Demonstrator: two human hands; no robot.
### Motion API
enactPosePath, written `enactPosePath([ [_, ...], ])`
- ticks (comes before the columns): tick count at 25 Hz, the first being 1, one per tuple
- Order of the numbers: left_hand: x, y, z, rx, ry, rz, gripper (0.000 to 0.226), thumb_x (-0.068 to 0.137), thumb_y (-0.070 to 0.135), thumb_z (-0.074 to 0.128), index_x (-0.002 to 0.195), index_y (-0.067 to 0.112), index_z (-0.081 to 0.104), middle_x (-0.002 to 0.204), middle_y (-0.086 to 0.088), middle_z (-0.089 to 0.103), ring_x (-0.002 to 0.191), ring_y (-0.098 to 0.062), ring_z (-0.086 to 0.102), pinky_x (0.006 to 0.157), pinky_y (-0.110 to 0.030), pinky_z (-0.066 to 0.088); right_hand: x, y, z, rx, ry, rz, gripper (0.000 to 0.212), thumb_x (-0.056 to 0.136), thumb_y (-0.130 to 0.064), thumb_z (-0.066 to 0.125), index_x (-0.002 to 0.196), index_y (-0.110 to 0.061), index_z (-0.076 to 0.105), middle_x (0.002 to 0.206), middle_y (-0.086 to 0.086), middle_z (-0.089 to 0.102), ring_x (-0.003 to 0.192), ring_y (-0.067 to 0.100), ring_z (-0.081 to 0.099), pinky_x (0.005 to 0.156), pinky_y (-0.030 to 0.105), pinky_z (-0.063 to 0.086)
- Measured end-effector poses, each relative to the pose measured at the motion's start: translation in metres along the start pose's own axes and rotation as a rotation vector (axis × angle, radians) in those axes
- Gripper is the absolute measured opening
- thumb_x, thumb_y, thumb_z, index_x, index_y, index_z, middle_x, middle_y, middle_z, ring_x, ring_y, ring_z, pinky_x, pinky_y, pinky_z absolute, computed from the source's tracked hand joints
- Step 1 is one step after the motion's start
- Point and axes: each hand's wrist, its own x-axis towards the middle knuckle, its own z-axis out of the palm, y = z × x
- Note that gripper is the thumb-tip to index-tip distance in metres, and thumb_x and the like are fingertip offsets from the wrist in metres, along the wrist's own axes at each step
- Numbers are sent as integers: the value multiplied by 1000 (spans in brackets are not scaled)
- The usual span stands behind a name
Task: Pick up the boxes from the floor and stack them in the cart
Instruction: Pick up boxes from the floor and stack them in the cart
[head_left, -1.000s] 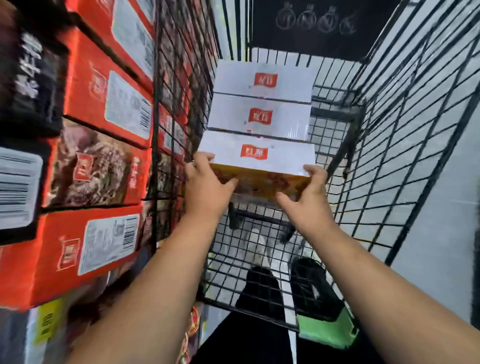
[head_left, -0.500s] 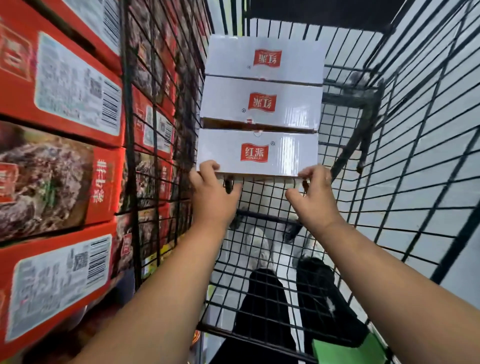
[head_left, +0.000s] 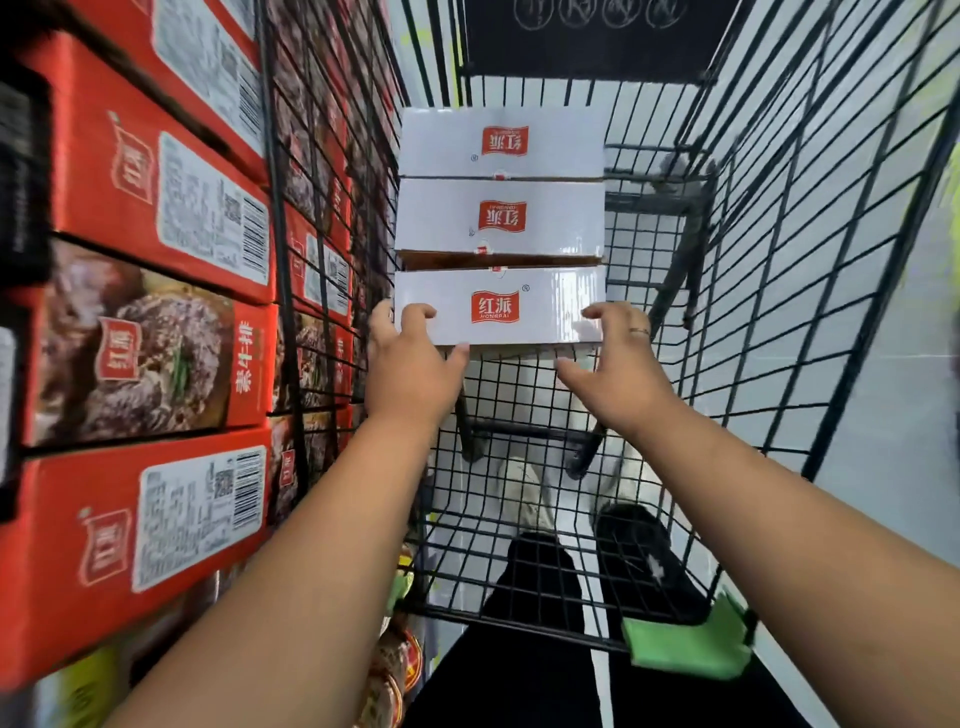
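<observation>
As left hand (head_left: 410, 374) fingers pinch the nearest white cardboard box (head_left: 498, 306) in the black wire cart (head_left: 687, 244), the right hand (head_left: 613, 374) grasp is unclear.

Wire cart (head_left: 524, 400) floor carries three white boxes (head_left: 498, 223).

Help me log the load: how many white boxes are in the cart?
3, lined up against the cart's left wall: the near box, the middle box behind it, the far box beyond. More may be hidden beneath them.
</observation>
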Motion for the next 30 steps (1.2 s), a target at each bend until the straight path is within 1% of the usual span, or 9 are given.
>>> enactPosePath([
  [2, -6, 13, -19, 22, 23, 63, 54, 87, 40, 65, 133, 19, 46, 151, -12, 23, 133, -34, 35, 105, -41, 36, -9, -13, -19, 21, 59, -3, 65, 86, -29, 68, 140, -20, 34, 145, 5, 27, 123, 22, 43, 90, 22, 32],
  [5, -22, 46, -53, -66, 36, 195, 59, 88, 40, 64, 138, 19, 42, 147, -10, 31, 131, -31, 40, 109, -39, 36, -28, -35, -52, 53, 125, -64, 72, 85, -27, 70, 145, -25, 31, 146, 4, 29, 128, 19, 38, 94, 18, 25],
  [9, -53, 106, -94, -153, 16, 433, 61, 89, 31, 63, 143, 23, 36, 143, -6, 37, 126, -24, 43, 101, -33, 37, -60, -58, -92, 118, 236, -175, 73, 83, -27, 73, 145, -29, 36, 146, -1, 30, 130, 11, 35, 98, 15, 23],
  [14, -96, 163, -115, -219, -27, 679, 59, 90, 27, 60, 144, 23, 36, 139, -1, 42, 128, -16, 41, 107, -33, 36, -109, -63, -140, 171, 406, -214, 75, 79, -29, 75, 143, -29, 37, 142, -2, 35, 114, -7, 33, 88, -2, 22],
  [15, -103, 172, -119, -222, -25, 711, 58, 90, 26, 60, 144, 22, 37, 138, -1, 44, 128, -15, 40, 108, -30, 33, -117, -62, -148, 176, 432, -212, 75, 79, -29, 75, 143, -28, 37, 140, -1, 37, 111, -9, 32, 87, -2, 23],
  [18, -148, 213, -128, -216, -58, 886, 58, 89, 26, 63, 143, 22, 39, 137, 0, 45, 129, -13, 37, 110, -27, 26, -173, -51, -186, 281, 597, -139, 73, 81, -30, 74, 144, -29, 36, 138, -1, 36, 119, 6, 41, 99, 17, 31],
  [22, -216, 262, -130, -234, -170, 1074, 58, 91, 31, 59, 144, 24, 38, 140, -2, 44, 133, -17, 38, 112, -40, 32, -255, -22, -226, 385, 774, -57, 70, 85, -32, 71, 144, -33, 33, 141, -6, 32, 128, 11, 41, 108, 30, 35],
  [25, -264, 289, -120, -247, -236, 1157, 60, 93, 33, 59, 147, 26, 33, 143, 0, 40, 134, -16, 37, 110, -44, 34, -311, 5, -241, 422, 877, -7, 72, 85, -36, 70, 145, -34, 32, 148, -4, 30, 131, 15, 39, 111, 39, 35],
  [30, -368, 324, -93, -230, -323, 1316, 59, 94, 33, 58, 147, 25, 33, 143, -1, 41, 134, -14, 37, 113, -38, 31, -417, 64, -256, 478, 1051, 59, 71, 84, -41, 70, 144, -35, 33, 146, -3, 35, 130, 15, 43, 110, 40, 36],
])
